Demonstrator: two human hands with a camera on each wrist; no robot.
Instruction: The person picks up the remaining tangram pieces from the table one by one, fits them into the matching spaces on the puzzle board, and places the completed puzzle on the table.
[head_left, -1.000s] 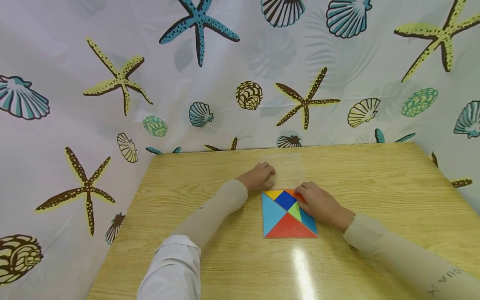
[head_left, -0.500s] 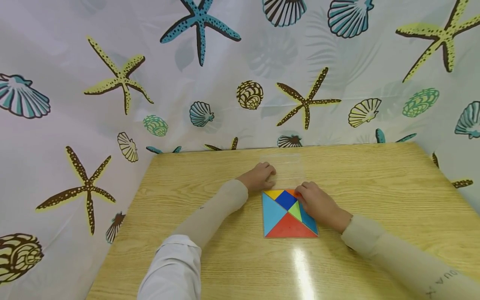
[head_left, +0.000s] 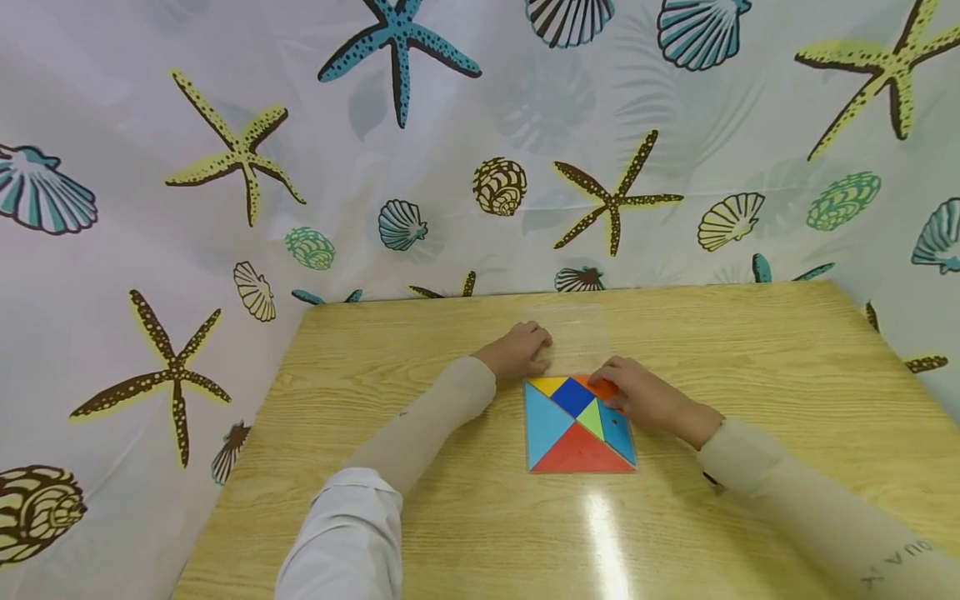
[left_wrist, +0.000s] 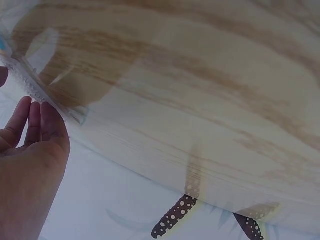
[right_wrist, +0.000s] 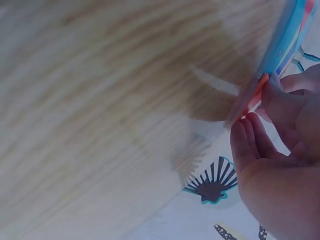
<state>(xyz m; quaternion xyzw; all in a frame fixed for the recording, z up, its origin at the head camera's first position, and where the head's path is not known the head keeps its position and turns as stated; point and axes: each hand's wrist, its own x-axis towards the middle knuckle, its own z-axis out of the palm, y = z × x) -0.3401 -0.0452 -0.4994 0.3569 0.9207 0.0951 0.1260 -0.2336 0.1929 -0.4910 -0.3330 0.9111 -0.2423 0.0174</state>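
Observation:
A square tangram of coloured pieces lies on the table, with a red triangle (head_left: 581, 454) in front and a light blue triangle (head_left: 543, 423) at its left. My right hand (head_left: 651, 397) pinches an orange tangram triangle (head_left: 602, 387) at the far right corner; thumb and fingertips meet around it in the right wrist view. Below that hand shows a blue triangle (head_left: 618, 433). Behind the tangram lies a clear plastic cover (head_left: 577, 337). My left hand (head_left: 517, 350) holds its left side, fingers bent at the edge (left_wrist: 35, 87) in the left wrist view.
The wooden table (head_left: 405, 342) extends around the tangram on every side. A white curtain (head_left: 450, 100) printed with starfish and shells hangs behind the table and along its sides.
My right hand has shifted slightly right and up with the orange triangle, uncovering more of the blue triangle. The left hand stays in place.

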